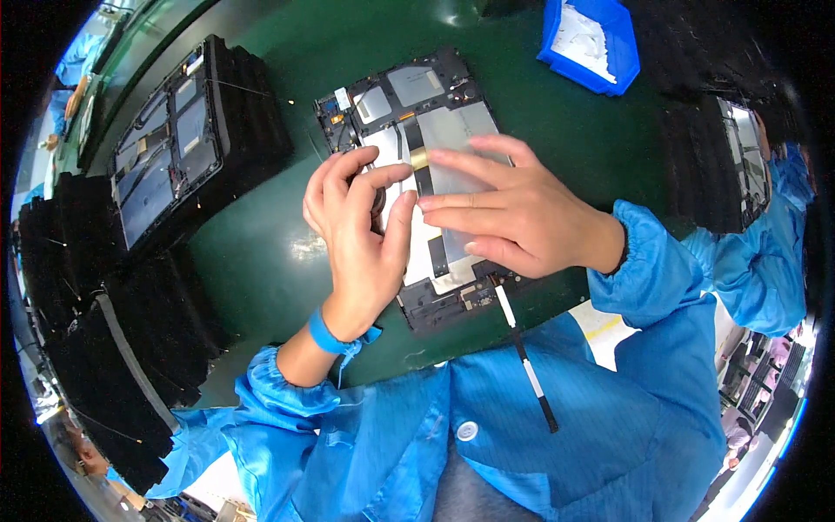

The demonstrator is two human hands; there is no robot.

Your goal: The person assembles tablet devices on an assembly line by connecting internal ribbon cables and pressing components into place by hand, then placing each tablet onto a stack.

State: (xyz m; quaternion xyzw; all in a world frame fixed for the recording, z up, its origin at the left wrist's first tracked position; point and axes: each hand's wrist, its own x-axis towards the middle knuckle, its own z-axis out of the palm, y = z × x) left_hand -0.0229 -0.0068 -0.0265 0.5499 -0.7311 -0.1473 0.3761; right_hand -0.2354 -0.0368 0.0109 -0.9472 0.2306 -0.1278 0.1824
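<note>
An opened tablet housing lies tilted on the green table, its inside up. Its middle holds a silver-white battery pack with a black strip and a small gold-coloured tape along it. My right hand lies over the pack from the right, fingers stretched and spread, fingertips around the strip. At the housing's left side is my left hand, its fingers bent and its thumb apart from the index finger. Nothing clearly shows in its grip. A black-and-white flat cable hangs from the near edge.
To the left, a similar tablet housing lies on a stack of black foam. More black foam is nearer on the left. A blue bin with white pieces stands at the far right. Another housing is at the right edge.
</note>
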